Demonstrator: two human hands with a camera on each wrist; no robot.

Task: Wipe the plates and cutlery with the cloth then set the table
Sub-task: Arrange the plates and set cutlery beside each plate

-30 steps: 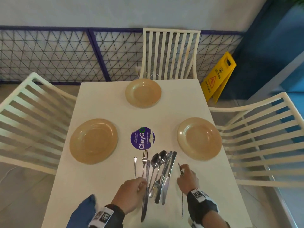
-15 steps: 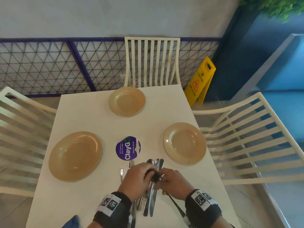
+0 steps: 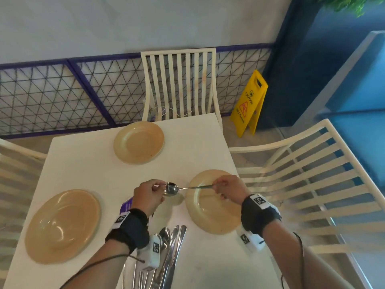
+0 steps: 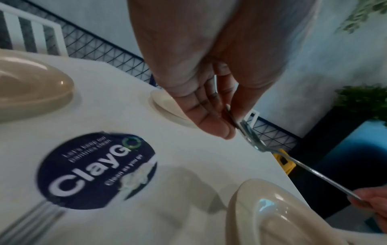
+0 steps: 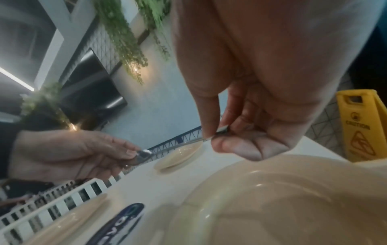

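A steel spoon hangs level above the white table, between both hands. My left hand pinches its bowl; my right hand pinches the handle's end over the right beige plate. Two more beige plates lie at the far middle and the near left. The remaining cutlery lies in a bundle near the front edge, partly under my left wrist. No cloth shows in any view.
A round purple ClayGo sticker marks the table's middle. White slatted chairs stand at the far side, right and left. A yellow wet-floor sign stands on the floor beyond the far right corner.
Both hands rose from the cutlery bundle and moved forward with one spoon, which now spans between them over the right plate. The blue cloth at the lower left is out of view.
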